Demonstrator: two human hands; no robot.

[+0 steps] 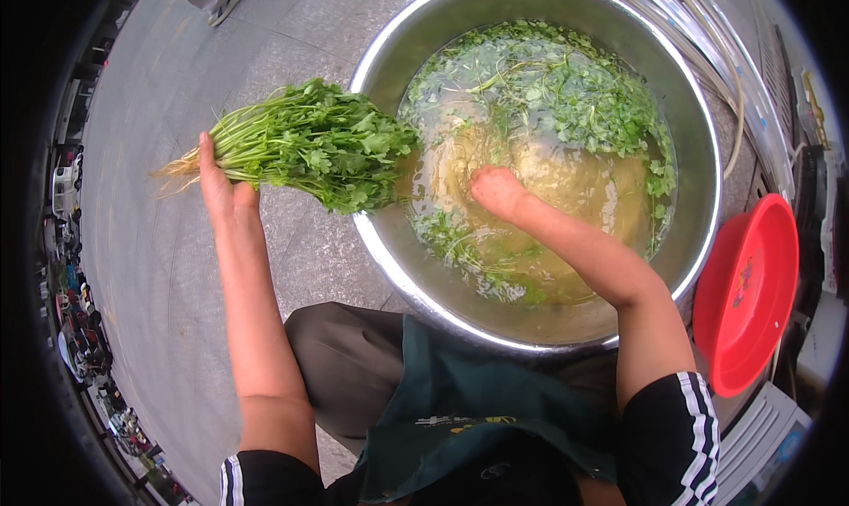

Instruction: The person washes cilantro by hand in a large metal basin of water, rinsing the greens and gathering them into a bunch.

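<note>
My left hand grips a large bunch of leafy green herbs, which look like coriander, near its pale brown roots. The bunch lies sideways, its leaves reaching over the left rim of a big round metal tub. Inside the tub is cloudy, yellowish water. My right hand is at the water near the middle of the tub, its fingertips hidden, so whether it holds anything is unclear. Loose herb sprigs float thickly along the far side, and a smaller clump floats at the near left.
A red plastic basin leans on its side right of the tub. Beyond it run a pale hose and long clear-wrapped strips. Another person's leg and shoe show at the upper left on the grey paving. Parked vehicles line the far left.
</note>
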